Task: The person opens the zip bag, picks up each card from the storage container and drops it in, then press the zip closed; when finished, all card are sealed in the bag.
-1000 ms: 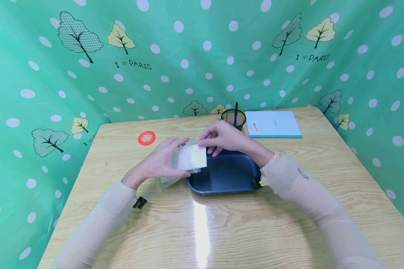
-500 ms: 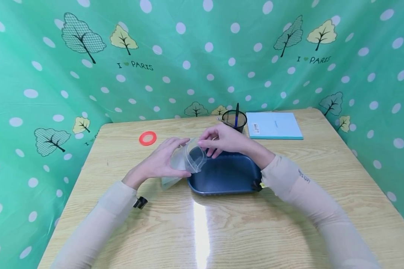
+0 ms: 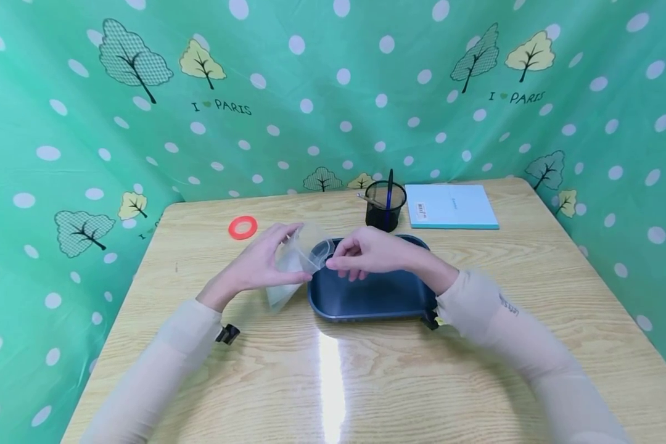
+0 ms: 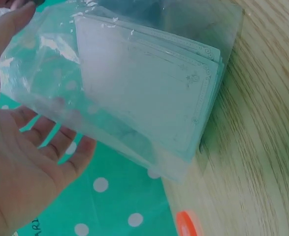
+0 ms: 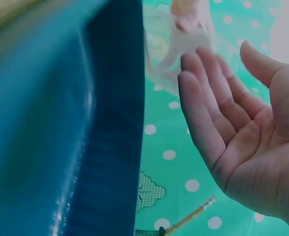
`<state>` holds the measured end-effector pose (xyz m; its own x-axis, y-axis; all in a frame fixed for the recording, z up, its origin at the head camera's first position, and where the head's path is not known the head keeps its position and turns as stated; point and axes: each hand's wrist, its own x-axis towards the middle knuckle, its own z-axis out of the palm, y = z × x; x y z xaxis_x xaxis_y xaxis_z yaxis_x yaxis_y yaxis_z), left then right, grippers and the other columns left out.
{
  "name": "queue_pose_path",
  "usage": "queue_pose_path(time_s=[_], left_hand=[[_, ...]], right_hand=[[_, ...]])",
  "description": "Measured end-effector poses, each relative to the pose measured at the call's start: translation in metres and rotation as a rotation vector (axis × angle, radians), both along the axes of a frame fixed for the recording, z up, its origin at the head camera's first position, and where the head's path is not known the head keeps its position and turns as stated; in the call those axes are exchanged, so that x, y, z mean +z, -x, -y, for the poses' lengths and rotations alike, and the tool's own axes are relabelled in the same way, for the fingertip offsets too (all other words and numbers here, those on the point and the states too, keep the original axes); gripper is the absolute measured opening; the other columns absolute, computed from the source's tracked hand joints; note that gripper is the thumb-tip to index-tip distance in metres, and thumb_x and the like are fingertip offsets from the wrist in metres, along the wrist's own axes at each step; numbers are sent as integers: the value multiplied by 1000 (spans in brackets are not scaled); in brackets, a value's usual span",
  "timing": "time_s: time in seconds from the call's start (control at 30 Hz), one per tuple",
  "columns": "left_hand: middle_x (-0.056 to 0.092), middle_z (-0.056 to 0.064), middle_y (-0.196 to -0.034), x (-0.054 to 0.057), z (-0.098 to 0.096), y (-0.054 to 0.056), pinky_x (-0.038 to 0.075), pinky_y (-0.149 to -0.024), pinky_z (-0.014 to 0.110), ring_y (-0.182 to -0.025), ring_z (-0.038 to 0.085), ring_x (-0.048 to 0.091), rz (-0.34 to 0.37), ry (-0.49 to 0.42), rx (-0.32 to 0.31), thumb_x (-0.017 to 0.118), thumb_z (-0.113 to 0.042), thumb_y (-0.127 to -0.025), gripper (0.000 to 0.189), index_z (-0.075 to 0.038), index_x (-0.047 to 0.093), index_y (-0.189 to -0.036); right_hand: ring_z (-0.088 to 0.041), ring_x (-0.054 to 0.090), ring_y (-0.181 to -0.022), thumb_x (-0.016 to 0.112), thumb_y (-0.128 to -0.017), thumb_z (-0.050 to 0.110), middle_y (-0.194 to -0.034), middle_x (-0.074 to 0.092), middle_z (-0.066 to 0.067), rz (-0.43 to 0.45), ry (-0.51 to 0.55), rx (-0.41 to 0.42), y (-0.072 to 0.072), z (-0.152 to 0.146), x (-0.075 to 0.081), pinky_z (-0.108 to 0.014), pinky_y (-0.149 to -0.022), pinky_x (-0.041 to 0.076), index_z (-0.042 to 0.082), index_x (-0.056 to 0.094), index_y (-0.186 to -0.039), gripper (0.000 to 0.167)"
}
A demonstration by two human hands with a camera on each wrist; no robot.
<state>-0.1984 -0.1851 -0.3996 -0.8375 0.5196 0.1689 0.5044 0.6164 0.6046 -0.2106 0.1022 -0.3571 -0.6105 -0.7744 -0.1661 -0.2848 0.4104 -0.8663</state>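
Note:
My left hand (image 3: pixel 266 262) holds a clear plastic bag (image 3: pixel 305 237) between thumb and fingers, left of the dark blue tray (image 3: pixel 366 299). Inside the bag, a stack of pale cards (image 4: pixel 139 83) with ornate printed borders shows in the left wrist view. The bag's mouth gapes towards the right, and its lower end hangs tilted near the table. My right hand (image 3: pixel 374 250) is over the tray, its fingertips close to the bag's mouth. In the right wrist view, its fingers (image 5: pixel 203 118) are loosely bent, the thumb stands apart, and nothing is between them.
Behind the tray stands a black mesh pen holder (image 3: pixel 383 217) with a pen and a pencil. A light blue notebook (image 3: pixel 455 206) lies at the back right of the wooden table (image 3: pixel 266 382). A red ring (image 3: pixel 234 229) lies at the back left.
The pale cards stuck out of the bag's mouth one second ago; they have slid down into it. My right hand has come lower, towards me, and the bag's mouth has narrowed.

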Motion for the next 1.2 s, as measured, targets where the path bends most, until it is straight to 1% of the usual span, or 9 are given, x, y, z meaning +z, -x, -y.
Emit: queue_pose_path(time_s=[0.23,0.4,0.57,0.7,0.77,0.83,1.0,1.1,1.2], left_hand=[[57,8,-131,0,-3,0,50,-87,44,-111,21,52,2,-7,51,85,-61,-71,102,-17,43,-153],[57,9,-132,0,-3,0,50,-86,44,-111,21,52,3,1,61,85,-60,-73,101,-14,43,-153],[56,5,-130,2,-5,-1,50,-86,43,-112,21,52,0,5,55,85,-59,-72,102,-14,43,-153],[56,6,-130,3,-5,-2,50,-87,44,-112,22,52,-2,5,47,85,-59,-73,103,-13,42,-153],[56,6,-130,3,-4,-3,50,-87,44,-112,22,52,8,-7,43,85,-58,-73,103,-13,41,-154],[56,2,-132,5,-3,-5,50,-87,43,-111,21,52,55,-35,43,85,-58,-73,102,-17,40,-155],[53,-2,-139,23,2,-14,47,-94,45,-118,20,52,178,-114,28,84,-52,-78,96,-24,37,-157],[53,6,-140,39,4,-23,47,-97,46,-123,24,52,227,-184,3,81,-41,-85,89,-16,35,-157],[53,14,-136,53,2,-33,52,-94,43,-122,29,51,294,-297,-13,76,-29,-91,82,-7,32,-157]], right_hand=[[-41,71,-76,63,-103,27,-92,73,-19,-36,47,-26,-7,5,-8,-43,-64,60,7,76,-100,24],[-39,71,-74,62,-103,25,-92,73,-20,-45,90,-19,-7,8,-13,-43,-63,60,-1,74,-109,29],[-38,71,-73,61,-103,21,-93,73,-22,-43,123,-23,-8,9,-13,-39,-62,60,-3,73,-111,28],[-37,71,-74,60,-104,19,-95,72,-23,-20,148,-40,-8,11,-13,-39,-63,60,-4,72,-111,27],[-38,72,-78,60,-104,18,-97,72,-24,22,167,-60,-9,12,-15,-40,-67,60,-5,71,-111,27],[-41,71,-87,60,-103,17,-102,71,-26,81,195,-91,-11,13,-16,-41,-72,60,-5,71,-111,26],[-44,68,-106,59,-104,16,-115,68,-28,220,317,-165,-19,13,-9,-48,-86,57,-3,70,-108,22],[-42,68,-106,58,-104,14,-115,68,-27,260,413,-167,-23,10,0,-52,-87,56,-4,68,-107,21],[-40,70,-102,56,-104,12,-111,70,-24,265,507,-161,-25,5,9,-54,-86,56,-4,66,-106,19]])
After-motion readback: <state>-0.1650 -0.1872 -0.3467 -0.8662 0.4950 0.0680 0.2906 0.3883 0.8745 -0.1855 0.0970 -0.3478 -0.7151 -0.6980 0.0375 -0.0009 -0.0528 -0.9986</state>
